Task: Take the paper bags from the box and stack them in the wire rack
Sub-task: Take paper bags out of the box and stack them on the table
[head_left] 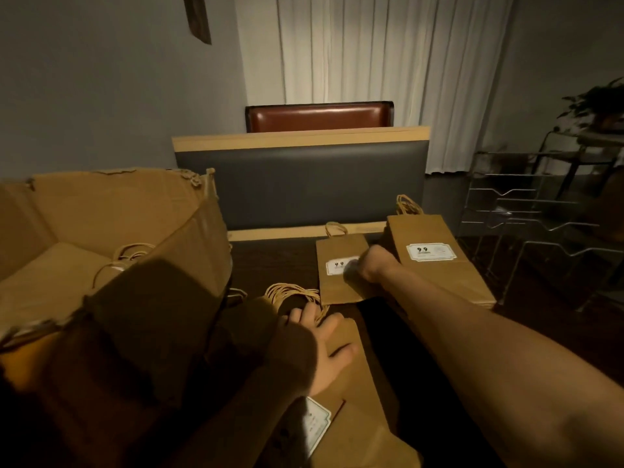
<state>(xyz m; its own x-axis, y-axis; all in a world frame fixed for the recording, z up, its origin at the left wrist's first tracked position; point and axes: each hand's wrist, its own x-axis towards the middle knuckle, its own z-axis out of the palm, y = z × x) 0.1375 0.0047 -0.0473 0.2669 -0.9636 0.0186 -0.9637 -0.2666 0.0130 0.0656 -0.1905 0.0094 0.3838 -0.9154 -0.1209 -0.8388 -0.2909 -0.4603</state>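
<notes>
One box (pixel 111 211), one wire rack (pixel 526 211) and two hands are showing; three piles of paper bags (pixel 439 261) are lying on the table (pixel 270 261).

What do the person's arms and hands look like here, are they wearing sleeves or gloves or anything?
The two arms differ. The left arm is covered by a long, dark brown sleeve reaching the wrist, leaving only the left hand bare. The right arm is bare along the whole visible forearm, with no sleeve showing. The right hand is bare too. No gloves, watch or rings are visible in this dim light.
</notes>
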